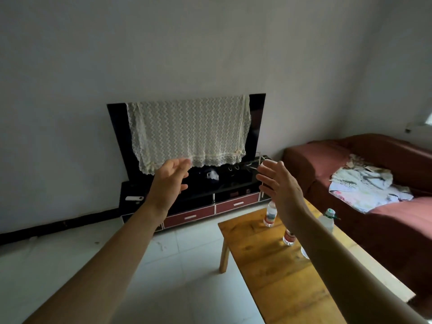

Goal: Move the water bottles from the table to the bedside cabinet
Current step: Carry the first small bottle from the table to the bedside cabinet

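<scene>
Three clear water bottles stand on a low wooden table (261, 260) at the lower right. One red-labelled bottle (270, 215) is near the table's far end, a second (289, 237) shows partly behind my right forearm, and a green-capped one (327, 218) stands past that forearm near the sofa side. My left hand (169, 177) and my right hand (279, 183) are both stretched out in the air, fingers apart, holding nothing, well above the bottles. No bedside cabinet is in sight.
A television (187, 134) draped with a lace cloth stands on a black and red cabinet (210, 206) against the wall ahead. A red sofa (350, 164) with crumpled clothes (367, 185) lies right of the table. Pale floor tiles (163, 265) spread to the left.
</scene>
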The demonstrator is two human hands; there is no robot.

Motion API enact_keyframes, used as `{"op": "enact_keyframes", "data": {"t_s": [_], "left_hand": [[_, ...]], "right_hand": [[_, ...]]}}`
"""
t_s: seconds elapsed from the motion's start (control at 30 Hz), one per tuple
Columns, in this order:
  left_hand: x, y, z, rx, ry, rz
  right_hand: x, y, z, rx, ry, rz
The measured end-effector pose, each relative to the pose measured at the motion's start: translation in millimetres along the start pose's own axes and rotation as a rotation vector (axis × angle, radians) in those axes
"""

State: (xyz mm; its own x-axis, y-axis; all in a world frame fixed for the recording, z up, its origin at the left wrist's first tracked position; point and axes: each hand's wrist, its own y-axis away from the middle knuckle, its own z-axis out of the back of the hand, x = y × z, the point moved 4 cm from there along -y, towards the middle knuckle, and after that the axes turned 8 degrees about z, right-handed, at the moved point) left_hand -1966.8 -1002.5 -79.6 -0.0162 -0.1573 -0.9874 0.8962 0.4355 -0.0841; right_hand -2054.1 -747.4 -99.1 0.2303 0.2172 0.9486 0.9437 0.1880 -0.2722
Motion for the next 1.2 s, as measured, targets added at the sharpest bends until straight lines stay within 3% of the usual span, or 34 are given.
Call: {"op": "enact_keyframes", "data": {"t_s": [0.27, 0.57, 0.87, 1.2], "left_hand": [[30.2, -119.6, 22.8, 0.084, 0.021, 0.037], [59.9, -261.6, -1.4, 0.158, 0.006, 0.058], [60.1, -434.7, -74.1, 0.235, -0.048, 0.055], [73.6, -536.8, -224.8, 0.528, -0.024, 0.090]], "right_hand": [[-36.6, -91.2, -57.8, -0.064, 0.016, -0.010], [-97.3, -216.2, -72.1, -0.132, -0.003, -0.002], [-150.6, -370.1, -37.7, -0.245, -0.051, -0.005], [-174.3, -432.6, 66.8, -0.528, -0.003, 0.005]]}}
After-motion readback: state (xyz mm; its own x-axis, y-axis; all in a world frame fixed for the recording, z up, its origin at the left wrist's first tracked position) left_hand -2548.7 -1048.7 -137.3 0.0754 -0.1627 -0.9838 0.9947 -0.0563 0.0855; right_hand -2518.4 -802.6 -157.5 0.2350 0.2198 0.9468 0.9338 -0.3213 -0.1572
